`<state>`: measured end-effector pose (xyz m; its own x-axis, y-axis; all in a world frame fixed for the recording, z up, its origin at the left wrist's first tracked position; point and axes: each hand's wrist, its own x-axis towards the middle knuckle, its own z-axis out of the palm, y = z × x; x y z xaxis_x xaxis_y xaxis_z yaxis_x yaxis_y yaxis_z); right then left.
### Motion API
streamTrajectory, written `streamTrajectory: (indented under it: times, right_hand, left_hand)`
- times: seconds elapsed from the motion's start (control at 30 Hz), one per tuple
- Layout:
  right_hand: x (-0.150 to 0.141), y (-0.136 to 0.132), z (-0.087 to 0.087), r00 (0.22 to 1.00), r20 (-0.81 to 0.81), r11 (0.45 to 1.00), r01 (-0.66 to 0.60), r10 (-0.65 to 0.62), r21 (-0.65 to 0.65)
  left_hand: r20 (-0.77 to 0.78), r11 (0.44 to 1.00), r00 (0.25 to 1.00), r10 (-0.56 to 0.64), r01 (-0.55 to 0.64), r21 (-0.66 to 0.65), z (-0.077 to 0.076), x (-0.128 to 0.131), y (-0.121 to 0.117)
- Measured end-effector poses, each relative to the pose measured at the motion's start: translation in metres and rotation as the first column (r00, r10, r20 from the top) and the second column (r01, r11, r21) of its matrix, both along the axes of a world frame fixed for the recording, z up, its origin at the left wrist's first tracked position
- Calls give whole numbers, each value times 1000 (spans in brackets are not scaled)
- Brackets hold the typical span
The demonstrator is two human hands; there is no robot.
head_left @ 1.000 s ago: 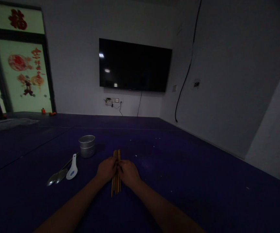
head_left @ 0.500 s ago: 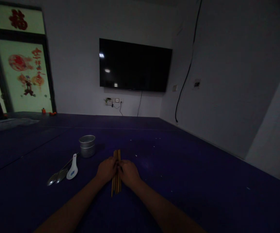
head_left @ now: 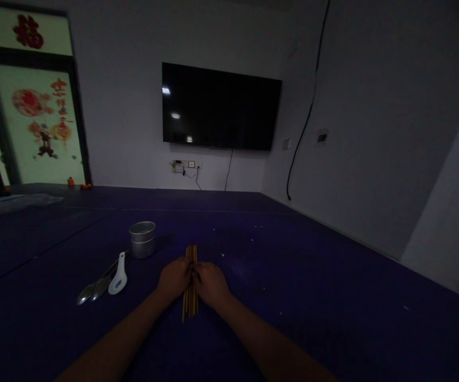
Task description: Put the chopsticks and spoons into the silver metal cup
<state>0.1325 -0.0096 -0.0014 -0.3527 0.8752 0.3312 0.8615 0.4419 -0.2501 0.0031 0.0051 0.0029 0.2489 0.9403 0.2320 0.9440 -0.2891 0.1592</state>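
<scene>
A bundle of several brown chopsticks (head_left: 191, 305) lies pointing away from me on the purple tabletop (head_left: 312, 297). From the left side, my left hand (head_left: 175, 278) is closed on the bundle near its middle. My right hand (head_left: 211, 284) grips it from the right, and the fingertips of both hands meet over the sticks. The chopsticks stick out beyond and below the hands; their middle part is hidden. Left of my hands are a white soup spoon (head_left: 118, 281) with a blue mark and two metal spoons (head_left: 100, 288) lying side by side.
An upright metal cup (head_left: 142, 241) with small holes stands behind the spoons. Small white bits are scattered over the tabletop to the right. A wall-mounted television (head_left: 221, 106) and a hanging black cable (head_left: 307, 119) are at the back. Crumpled clear plastic (head_left: 18, 201) lies far left.
</scene>
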Motion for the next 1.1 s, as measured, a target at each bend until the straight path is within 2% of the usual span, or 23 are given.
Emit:
streamTrajectory:
  times: [0.73,1.1]
  right_hand:
    - [0,1,0,1000,-9,1000,-15,15,22]
    - [1,0,-1,1000,3,1000,-5,5,24]
  left_hand:
    - [22,1000,1000,14,-13,-24,1,0,1]
    - [19,1000,1000,15,-15,-25,-4,-1,5]
